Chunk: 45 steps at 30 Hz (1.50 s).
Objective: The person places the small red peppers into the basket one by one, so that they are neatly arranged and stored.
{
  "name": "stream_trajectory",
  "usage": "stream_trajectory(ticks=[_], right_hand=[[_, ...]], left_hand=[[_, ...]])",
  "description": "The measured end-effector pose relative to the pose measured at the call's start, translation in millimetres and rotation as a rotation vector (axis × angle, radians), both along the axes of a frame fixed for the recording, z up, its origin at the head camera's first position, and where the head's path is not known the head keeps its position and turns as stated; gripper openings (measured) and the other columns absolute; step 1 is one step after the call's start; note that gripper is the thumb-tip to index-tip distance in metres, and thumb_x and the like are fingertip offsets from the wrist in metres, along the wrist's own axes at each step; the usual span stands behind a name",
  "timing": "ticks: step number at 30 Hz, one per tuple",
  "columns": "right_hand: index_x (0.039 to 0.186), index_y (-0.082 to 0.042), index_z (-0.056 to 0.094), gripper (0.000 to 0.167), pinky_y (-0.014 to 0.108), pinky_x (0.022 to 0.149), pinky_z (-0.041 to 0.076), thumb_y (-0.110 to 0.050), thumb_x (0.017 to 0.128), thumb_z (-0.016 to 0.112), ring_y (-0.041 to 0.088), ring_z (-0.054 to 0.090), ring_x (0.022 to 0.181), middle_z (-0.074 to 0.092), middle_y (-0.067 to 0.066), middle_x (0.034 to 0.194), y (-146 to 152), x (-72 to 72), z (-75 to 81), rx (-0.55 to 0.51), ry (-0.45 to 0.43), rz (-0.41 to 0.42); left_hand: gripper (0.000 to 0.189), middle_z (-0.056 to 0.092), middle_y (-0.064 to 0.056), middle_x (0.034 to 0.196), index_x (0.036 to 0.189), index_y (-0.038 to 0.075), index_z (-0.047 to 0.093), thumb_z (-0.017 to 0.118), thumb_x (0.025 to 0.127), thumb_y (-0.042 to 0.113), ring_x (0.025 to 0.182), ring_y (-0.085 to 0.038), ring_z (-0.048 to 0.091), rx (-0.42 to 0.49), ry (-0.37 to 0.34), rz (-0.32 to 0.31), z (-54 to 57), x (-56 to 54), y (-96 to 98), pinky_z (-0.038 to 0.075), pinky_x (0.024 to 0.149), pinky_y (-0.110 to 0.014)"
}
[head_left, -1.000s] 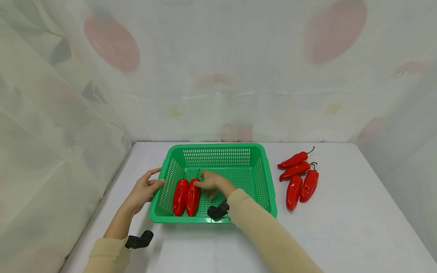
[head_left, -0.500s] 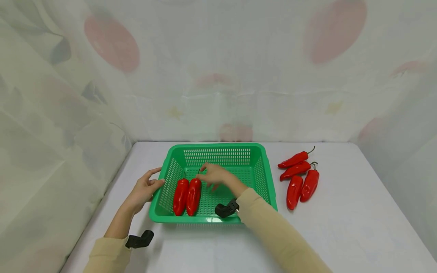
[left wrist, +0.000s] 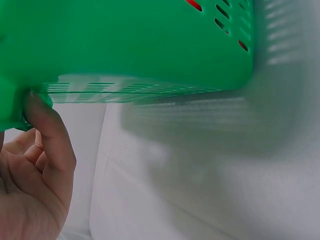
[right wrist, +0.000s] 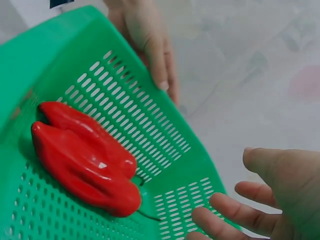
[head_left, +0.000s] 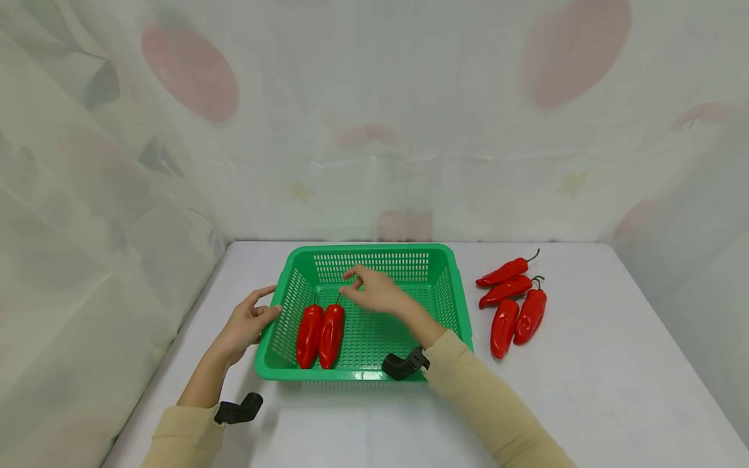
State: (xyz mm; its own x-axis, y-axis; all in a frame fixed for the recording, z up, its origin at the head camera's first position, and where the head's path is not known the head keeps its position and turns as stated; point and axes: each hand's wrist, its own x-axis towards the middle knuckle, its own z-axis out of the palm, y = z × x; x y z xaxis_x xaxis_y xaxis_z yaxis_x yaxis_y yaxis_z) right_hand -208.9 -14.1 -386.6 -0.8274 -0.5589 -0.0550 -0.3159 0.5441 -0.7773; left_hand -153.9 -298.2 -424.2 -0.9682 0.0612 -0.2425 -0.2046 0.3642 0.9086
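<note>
A green plastic basket (head_left: 374,249) with slotted walls stands on the table. Inside, at its left, two red peppers (head_left: 331,337) lie side by side, stems pointing to the back; in the right wrist view these peppers (right wrist: 90,165) lean against each other by the slotted wall. My left hand (head_left: 244,326) holds the basket's left rim, the thumb on the rim in the left wrist view. Over the basket's middle, my right hand (head_left: 376,294) hovers near the right-hand pepper's stem. Its fingers are loosely spread and nothing is between them in the right wrist view.
To the right of the basket, several more red peppers (head_left: 530,317) lie grouped on the white tabletop (head_left: 608,364). A patterned cloth (head_left: 374,195) hangs behind the table, with cloth at both sides as well.
My right hand has let go of the right-hand pepper and moved up and to the right, away from it. The left hand stays at the rim; both peppers lie as before.
</note>
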Motion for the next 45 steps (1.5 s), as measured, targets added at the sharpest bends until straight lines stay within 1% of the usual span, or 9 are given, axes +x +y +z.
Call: stream_trajectory(ticks=[1, 2, 7, 13, 20, 27, 34, 38, 45], right_hand=[[0.122, -0.012, 0.053, 0.036, 0.025, 0.062, 0.048, -0.032, 0.092, 0.055, 0.01, 0.059, 0.067, 0.065, 0.004, 0.099, 1.9, 1.4, 2.4, 0.0, 0.034, -0.009], [0.121, -0.013, 0.053, 0.036, 0.024, 0.062, 0.047, -0.032, 0.092, 0.055, 0.009, 0.058, 0.068, 0.065, 0.004, 0.099, 3.9, 2.9, 4.9, -0.002, 0.054, -0.018], [0.12, -0.017, 0.054, 0.032, 0.025, 0.063, 0.048, -0.031, 0.091, 0.056, 0.011, 0.062, 0.076, 0.065, 0.001, 0.1, 14.8, 10.1, 12.7, -0.056, 0.085, -0.067], [0.118, -0.02, 0.055, 0.029, 0.024, 0.063, 0.05, -0.03, 0.091, 0.056, 0.01, 0.063, 0.08, 0.064, -0.002, 0.099, 26.1, 16.2, 14.5, -0.126, 0.139, -0.135], [0.116, -0.022, 0.056, 0.027, 0.026, 0.066, 0.05, -0.027, 0.09, 0.058, 0.009, 0.061, 0.082, 0.063, -0.006, 0.097, 40.8, 22.6, 16.9, -0.187, 0.206, -0.184], [0.117, -0.021, 0.056, 0.027, 0.027, 0.071, 0.052, -0.024, 0.09, 0.059, 0.011, 0.062, 0.087, 0.062, -0.005, 0.099, 60.0, 27.1, 17.3, -0.255, 0.247, -0.211], [0.119, -0.02, 0.054, 0.03, 0.03, 0.077, 0.052, -0.024, 0.09, 0.06, 0.011, 0.059, 0.092, 0.061, -0.004, 0.102, 79.5, 32.7, 18.2, -0.307, 0.267, -0.256], [0.121, -0.017, 0.054, 0.032, 0.033, 0.078, 0.052, -0.023, 0.09, 0.06, 0.013, 0.058, 0.095, 0.061, -0.001, 0.105, 90.3, 36.0, 16.9, -0.308, 0.296, -0.29], [0.122, -0.013, 0.053, 0.035, 0.038, 0.078, 0.053, -0.017, 0.089, 0.062, 0.015, 0.058, 0.097, 0.062, 0.004, 0.106, 110.7, 38.9, 7.2, -0.292, 0.382, -0.351]], left_hand=[[0.061, 0.062, -0.018, 0.096, 0.144, 0.019, 0.024, 0.055, 0.093, 0.032, 0.078, -0.027, 0.067, 0.0, 0.0, 0.0, -0.1, 0.0, 0.0, 0.056, 0.065, -0.042], [0.061, 0.062, -0.018, 0.096, 0.144, 0.019, 0.024, 0.054, 0.093, 0.033, 0.078, -0.027, 0.067, 0.0, -0.001, 0.0, 0.0, 0.0, 0.0, 0.056, 0.065, -0.042], [0.062, 0.062, -0.017, 0.097, 0.144, 0.019, 0.024, 0.055, 0.093, 0.033, 0.078, -0.027, 0.067, 0.007, -0.001, -0.003, 0.3, 0.4, -0.4, 0.056, 0.066, -0.042], [0.061, 0.062, -0.018, 0.096, 0.144, 0.019, 0.024, 0.054, 0.093, 0.032, 0.077, -0.026, 0.067, 0.014, -0.003, -0.009, 1.4, 1.8, -0.2, 0.056, 0.066, -0.041], [0.062, 0.062, -0.019, 0.096, 0.145, 0.016, 0.023, 0.054, 0.094, 0.031, 0.077, -0.026, 0.067, 0.013, 0.003, -0.018, 3.8, 3.7, 1.0, 0.056, 0.066, -0.04], [0.061, 0.062, -0.016, 0.095, 0.145, 0.017, 0.023, 0.053, 0.094, 0.031, 0.077, -0.024, 0.066, 0.005, -0.007, -0.014, 3.4, 2.7, -0.2, 0.056, 0.066, -0.04], [0.06, 0.062, -0.017, 0.095, 0.144, 0.018, 0.024, 0.054, 0.094, 0.031, 0.077, -0.025, 0.066, 0.005, -0.005, 0.0, 0.4, 2.1, 0.1, 0.056, 0.066, -0.041], [0.062, 0.062, -0.017, 0.096, 0.144, 0.018, 0.024, 0.054, 0.093, 0.033, 0.078, -0.025, 0.066, 0.009, -0.005, -0.001, -0.6, 2.0, -0.1, 0.056, 0.067, -0.041], [0.061, 0.062, -0.016, 0.097, 0.144, 0.02, 0.025, 0.055, 0.092, 0.035, 0.078, -0.025, 0.066, 0.014, -0.008, 0.007, -0.5, 2.0, -0.6, 0.056, 0.067, -0.041]])
